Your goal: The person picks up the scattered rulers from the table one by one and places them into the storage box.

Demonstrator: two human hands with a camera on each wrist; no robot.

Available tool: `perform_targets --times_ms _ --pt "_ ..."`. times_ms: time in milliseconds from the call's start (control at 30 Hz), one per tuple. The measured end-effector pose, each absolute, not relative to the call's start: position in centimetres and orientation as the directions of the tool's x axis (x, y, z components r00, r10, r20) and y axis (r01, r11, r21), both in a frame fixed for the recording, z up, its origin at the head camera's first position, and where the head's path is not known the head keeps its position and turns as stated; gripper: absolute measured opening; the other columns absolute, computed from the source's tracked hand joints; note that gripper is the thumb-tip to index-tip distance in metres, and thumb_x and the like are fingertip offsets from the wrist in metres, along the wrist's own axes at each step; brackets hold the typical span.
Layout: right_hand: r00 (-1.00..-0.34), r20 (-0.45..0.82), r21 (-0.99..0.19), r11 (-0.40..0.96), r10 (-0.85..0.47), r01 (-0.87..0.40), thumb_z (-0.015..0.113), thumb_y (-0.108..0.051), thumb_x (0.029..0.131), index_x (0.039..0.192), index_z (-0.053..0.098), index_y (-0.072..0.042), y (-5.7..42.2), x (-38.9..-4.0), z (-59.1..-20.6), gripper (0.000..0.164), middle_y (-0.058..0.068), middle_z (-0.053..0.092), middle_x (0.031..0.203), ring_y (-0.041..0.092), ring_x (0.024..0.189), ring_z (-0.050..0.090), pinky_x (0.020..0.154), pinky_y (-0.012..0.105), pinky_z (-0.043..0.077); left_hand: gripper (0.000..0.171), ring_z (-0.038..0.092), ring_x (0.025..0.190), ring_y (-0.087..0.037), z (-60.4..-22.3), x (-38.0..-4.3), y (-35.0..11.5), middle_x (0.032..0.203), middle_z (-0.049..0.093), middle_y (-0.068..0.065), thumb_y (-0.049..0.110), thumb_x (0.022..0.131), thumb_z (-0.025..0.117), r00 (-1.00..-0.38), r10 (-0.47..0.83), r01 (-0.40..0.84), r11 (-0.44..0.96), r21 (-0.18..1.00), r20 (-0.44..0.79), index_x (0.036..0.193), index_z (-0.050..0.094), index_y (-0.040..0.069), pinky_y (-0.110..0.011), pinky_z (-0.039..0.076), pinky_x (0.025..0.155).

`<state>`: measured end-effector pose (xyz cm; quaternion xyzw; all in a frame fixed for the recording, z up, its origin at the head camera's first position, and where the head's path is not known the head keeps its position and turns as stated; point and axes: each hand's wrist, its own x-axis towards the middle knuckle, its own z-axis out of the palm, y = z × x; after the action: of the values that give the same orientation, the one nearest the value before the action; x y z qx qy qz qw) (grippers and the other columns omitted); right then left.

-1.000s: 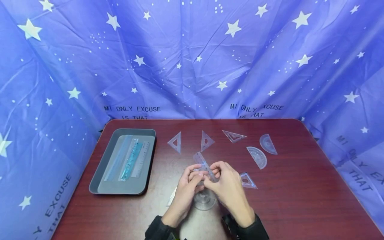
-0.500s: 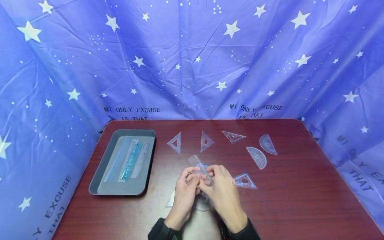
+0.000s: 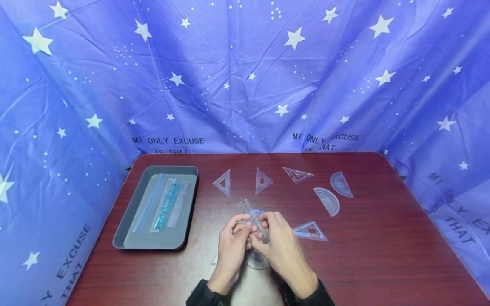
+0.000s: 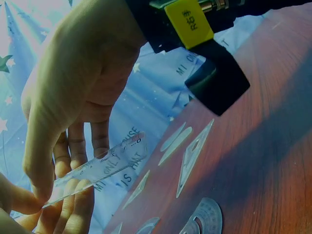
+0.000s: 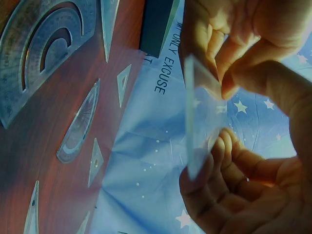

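Observation:
A short clear ruler (image 3: 243, 206) is held slantwise above the table, between both hands. My left hand (image 3: 232, 246) pinches it from the left, and my right hand (image 3: 284, 248) grips its right side with thumb and fingers. In the left wrist view the ruler (image 4: 105, 163) shows its scale and a zero near one end. Seen from the right wrist, the ruler (image 5: 197, 117) is nearly edge-on and blurred. Behind it lies a blue-marked protractor (image 3: 258, 211), mostly covered. Below the hands, a clear protractor (image 3: 257, 261) is partly hidden.
A grey tray (image 3: 119, 241) with several rulers stands at left. Set squares (image 3: 223, 182) (image 3: 263, 182) (image 3: 297, 174) lie along the back. Protractors (image 3: 327, 201) (image 3: 341, 184) lie at right, with a blue-edged set square (image 3: 319, 236) nearer. Another set square (image 3: 215, 260) peeks out beside my left hand.
Both hands have shifted slightly left and closer to the body, taking the ruler along. More of the blue-marked protractor and the blue-edged set square shows now.

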<state>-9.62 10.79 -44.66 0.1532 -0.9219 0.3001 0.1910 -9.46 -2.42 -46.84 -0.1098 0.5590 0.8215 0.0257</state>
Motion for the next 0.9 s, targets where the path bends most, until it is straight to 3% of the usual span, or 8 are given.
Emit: perform_targets --times_ms 300,533,900 --pt "-0.841 0.408 -0.543 0.646 -0.356 -0.537 0.095 -0.01 0.077 0.122 0.071 -0.004 13.1 -10.1 -44.5 0.052 -0.003 0.062 0.096 0.009 0.083 0.058 0.07 0.023 0.052 0.033 0.076 0.075 -0.01 -47.1 -9.6 -3.2 0.088 0.073 -0.003 0.003 0.106 0.061 -0.979 -0.059 -0.162 -0.364 0.917 -0.196 0.136 0.057 -0.011 -0.025 0.065 0.068" --pt "-0.825 0.345 -0.525 0.636 -0.449 -0.565 0.095 -0.016 0.081 0.131 0.07 -0.006 16.2 -10.2 -44.0 0.057 0.003 0.071 0.119 0.016 0.097 0.068 0.082 0.03 0.059 0.037 0.074 0.07 -0.009 -46.5 -10.6 -4.8 0.087 0.073 -0.005 -0.002 0.105 0.059 -0.982 -0.087 -0.133 -0.306 0.943 -0.167 0.141 0.06 -0.011 -0.027 0.066 0.067" --pt "-0.874 0.241 -0.421 0.766 -0.422 -0.486 0.095 -0.027 0.08 0.118 0.074 -0.017 21.2 -10.0 -45.2 0.044 -0.008 0.07 0.116 0.018 0.11 0.069 0.097 0.044 0.06 0.032 0.071 0.067 -0.01 -44.1 -12.3 -10.5 0.091 0.077 -0.007 0.002 0.105 0.064 -0.963 -0.202 -0.17 -0.07 0.983 -0.18 0.135 0.07 -0.005 -0.026 0.064 0.061"
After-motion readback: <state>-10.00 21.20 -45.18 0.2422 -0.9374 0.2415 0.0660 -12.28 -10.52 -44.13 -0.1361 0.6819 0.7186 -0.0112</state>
